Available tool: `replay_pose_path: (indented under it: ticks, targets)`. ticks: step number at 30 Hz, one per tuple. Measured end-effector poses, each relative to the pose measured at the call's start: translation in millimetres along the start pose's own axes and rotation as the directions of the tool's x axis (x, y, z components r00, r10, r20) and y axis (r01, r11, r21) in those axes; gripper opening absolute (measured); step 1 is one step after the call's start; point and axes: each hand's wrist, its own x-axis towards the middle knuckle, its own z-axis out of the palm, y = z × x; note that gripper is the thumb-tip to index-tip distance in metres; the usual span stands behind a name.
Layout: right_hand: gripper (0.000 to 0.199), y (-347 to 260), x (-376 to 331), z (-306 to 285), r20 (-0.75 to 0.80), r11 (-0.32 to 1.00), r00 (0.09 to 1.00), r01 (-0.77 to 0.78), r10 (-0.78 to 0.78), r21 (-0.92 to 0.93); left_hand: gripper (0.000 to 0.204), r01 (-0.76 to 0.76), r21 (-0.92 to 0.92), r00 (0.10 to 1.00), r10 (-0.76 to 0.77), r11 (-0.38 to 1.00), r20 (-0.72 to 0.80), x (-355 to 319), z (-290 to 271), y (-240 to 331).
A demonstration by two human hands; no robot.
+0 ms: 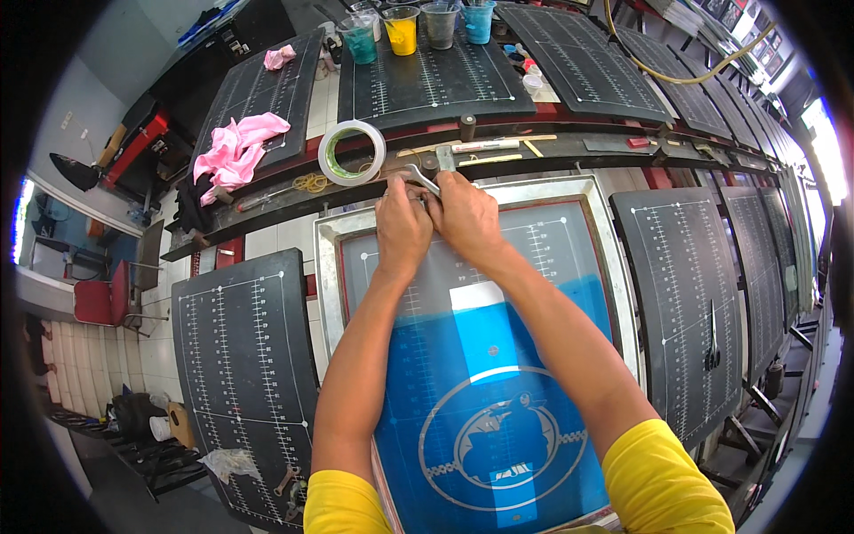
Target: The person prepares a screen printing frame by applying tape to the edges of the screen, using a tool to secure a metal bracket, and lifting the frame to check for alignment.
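Observation:
A silk-screen frame (325, 258) with a pale metal rim lies before me, its mesh partly coated blue (405, 374) and bearing an oval emblem. Both my hands meet at its far edge, by the clamp bar. My left hand (403, 227) is closed, fingertips pinched beside a silver metal tool (426, 181) that looks like a wrench. My right hand (467, 214) grips around that tool's near part. The fingers hide most of the tool and the fastening beneath. Just left of the hands, a roll of tape (375, 149) leans on the rail.
Black ruled platens (240, 356) flank the frame, another (680, 294) holding scissors (713, 343). Cups of ink (402, 34) stand on the far platen. Pink cloth (236, 147) lies at far left. A wrench (286, 481) sits at lower left. A yellow hose (680, 78) hangs at upper right.

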Motion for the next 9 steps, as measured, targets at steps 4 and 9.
replay_pose_path:
  ticks: [4, 9]
  targets:
    - [0.023, 12, 13, -28, 0.184, 0.924, 0.963, -0.247, 0.199, 0.293, 0.02, 0.034, 0.076, 0.997, -0.04, 0.997, 0.071, 0, -1, 9]
    - [0.027, 47, 8, -52, 0.213, 0.82, 0.954, -0.29, 0.209, 0.494, 0.028, -0.049, 0.152, 0.996, 0.036, 0.987, 0.084, -2, -3, 11]
